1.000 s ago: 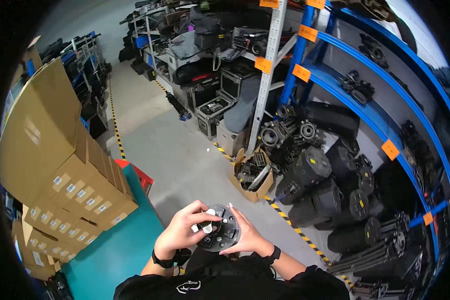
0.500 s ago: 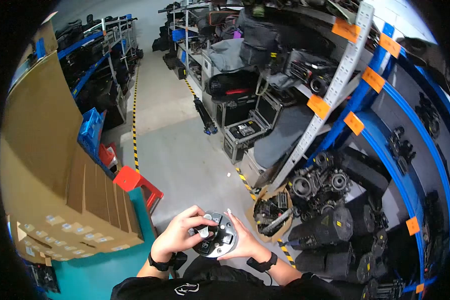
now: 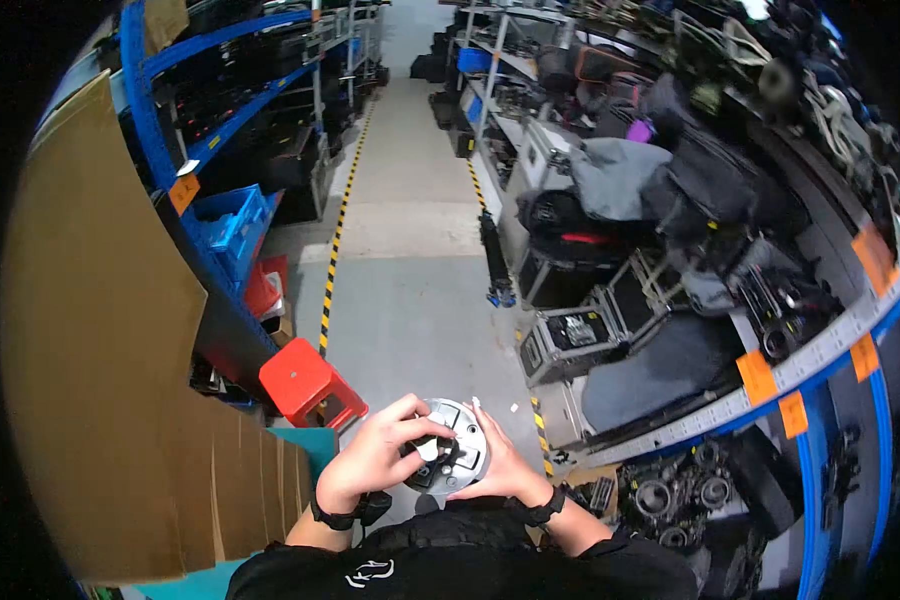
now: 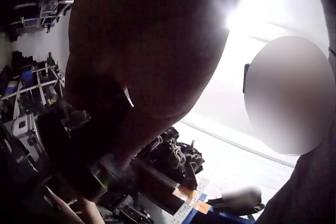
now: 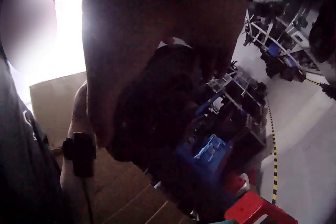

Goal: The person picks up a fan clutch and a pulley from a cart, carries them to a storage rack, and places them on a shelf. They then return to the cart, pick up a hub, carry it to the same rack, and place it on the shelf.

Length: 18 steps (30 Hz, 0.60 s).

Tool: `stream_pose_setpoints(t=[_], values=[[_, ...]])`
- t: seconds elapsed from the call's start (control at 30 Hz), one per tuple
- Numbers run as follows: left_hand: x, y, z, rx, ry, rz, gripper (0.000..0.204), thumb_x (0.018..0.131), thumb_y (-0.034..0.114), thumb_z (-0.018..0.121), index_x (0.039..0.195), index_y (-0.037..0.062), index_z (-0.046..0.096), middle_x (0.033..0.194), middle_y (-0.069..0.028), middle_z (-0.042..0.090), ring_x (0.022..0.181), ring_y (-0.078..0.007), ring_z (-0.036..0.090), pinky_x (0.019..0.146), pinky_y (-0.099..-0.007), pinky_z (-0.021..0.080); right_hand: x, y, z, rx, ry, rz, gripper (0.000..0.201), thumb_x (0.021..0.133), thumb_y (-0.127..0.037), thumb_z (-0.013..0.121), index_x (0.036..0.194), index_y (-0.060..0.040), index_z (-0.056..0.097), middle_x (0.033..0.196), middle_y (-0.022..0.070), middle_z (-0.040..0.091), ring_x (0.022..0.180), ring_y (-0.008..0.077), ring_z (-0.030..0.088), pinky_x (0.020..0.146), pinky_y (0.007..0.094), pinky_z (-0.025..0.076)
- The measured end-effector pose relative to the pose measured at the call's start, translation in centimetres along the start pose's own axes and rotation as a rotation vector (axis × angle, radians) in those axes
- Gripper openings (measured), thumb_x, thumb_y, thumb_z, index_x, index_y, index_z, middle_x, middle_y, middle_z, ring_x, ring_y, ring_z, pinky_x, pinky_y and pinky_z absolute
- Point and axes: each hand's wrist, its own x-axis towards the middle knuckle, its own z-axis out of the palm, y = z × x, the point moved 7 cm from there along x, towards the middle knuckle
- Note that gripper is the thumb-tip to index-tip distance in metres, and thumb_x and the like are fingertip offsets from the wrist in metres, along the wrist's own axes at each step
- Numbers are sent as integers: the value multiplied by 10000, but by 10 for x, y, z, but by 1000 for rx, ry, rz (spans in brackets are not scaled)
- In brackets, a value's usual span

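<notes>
In the head view, a round silver-grey device [image 3: 468, 437] with black fittings and small round holes is held in front of the body. My right hand [image 3: 507, 466] grips its rim from the right, thumb and fingers spread round the edge. Over its left side lies my left hand [image 3: 375, 457], fingers curled, pinching a small white piece [image 3: 428, 450] at the black middle of the device. What kind of piece it is, I cannot tell. Both wrist views are dark, with the left hand [image 4: 152, 40] and right hand [image 5: 157, 14] mostly in silhouette.
Large cardboard boxes [image 3: 100, 350] stand at the left on a teal surface [image 3: 315, 446]. A red stool [image 3: 305, 375] is ahead, beside an aisle [image 3: 420, 300] marked with striped tape. Shelving, flight cases [image 3: 570, 335] and a blue crate [image 3: 232, 228] line the sides.
The head view has swung left, so the aisle and the red stool now sit nearer the centre. Both hands keep hold at the device, which looks brighter now.
</notes>
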Motion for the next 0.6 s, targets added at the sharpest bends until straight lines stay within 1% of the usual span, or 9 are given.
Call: stream_pose_setpoints(t=[0.07, 0.17, 0.2, 0.27, 0.3, 0.4, 0.47, 0.53, 0.6], values=[[17, -22, -21, -1, 11, -61, 413, 686, -40, 643, 1075, 90, 698, 975, -101, 562, 884, -264, 619, 753, -337, 514, 38, 15, 1, 5, -49, -12, 1431, 469, -450, 963, 1541, 14, 135, 1542, 241, 296, 1422, 396, 319, 1164, 451, 299], [45, -62, -48, 6, 62, -76, 421, 680, -41, 632, 1076, 88, 699, 973, -104, 566, 881, -270, 624, 751, -343, 518, 98, 37, 1, 56, -122, -15, 1419, 485, -426, 960, 1544, 8, 121, 1546, 219, 304, 1428, 388, 315, 1166, 447, 296], [56, -77, -57, 16, 78, -75, 421, 680, -41, 632, 1076, 88, 699, 973, -104, 566, 881, -270, 624, 751, -343, 518, 118, 47, 0, 57, -131, -25, 1412, 484, -425, 962, 1542, 10, 133, 1543, 226, 305, 1430, 382, 314, 1169, 445, 292], [81, -110, -74, 0, 85, -92, 391, 693, 37, 638, 1073, 76, 719, 944, -105, 567, 876, -257, 610, 784, -328, 502, 161, 63, -5, 66, -150, -49, 1405, 481, -427, 962, 1539, 11, 148, 1543, 230, 301, 1432, 380, 311, 1173, 444, 286], [96, -124, -84, 41, 66, -81, 386, 704, 41, 646, 1081, 81, 722, 941, -103, 569, 894, -254, 610, 790, -331, 503, 182, 80, -5, 119, -172, -9, 1404, 474, -436, 961, 1536, 12, 160, 1545, 238, 289, 1434, 380, 306, 1174, 445, 283], [143, -174, -112, 25, 80, -104, 383, 707, 46, 650, 1081, 82, 722, 945, -103, 567, 912, -257, 605, 802, -339, 500, 252, 119, -14, 83, -219, -23, 1410, 471, -440, 959, 1538, 8, 154, 1544, 246, 281, 1433, 383, 304, 1173, 442, 285], [179, -207, -130, 25, 78, -129, 405, 695, 21, 650, 1087, 93, 721, 957, -103, 562, 915, -267, 602, 802, -345, 500, 303, 144, -24, 49, -274, 1, 1409, 480, -424, 955, 1543, 2, 134, 1534, 249, 292, 1427, 381, 313, 1165, 434, 301], [219, -235, -152, 142, 79, -114, 413, 699, 7, 658, 1097, 104, 718, 961, -101, 560, 919, -270, 605, 798, -342, 504, 356, 154, -40, 78, -332, 33, 1396, 490, -426, 949, 1541, 5, 137, 1535, 239, 296, 1421, 378, 322, 1155, 437, 315], [251, -257, -177, 142, 72, -173, 424, 695, -8, 656, 1097, 110, 720, 963, -94, 567, 922, -266, 607, 807, -341, 505, 406, 172, -52, 83, -323, 15, 1390, 495, -438, 946, 1543, -6, 142, 1534, 233, 297, 1409, 378, 340, 1145, 438, 329]])
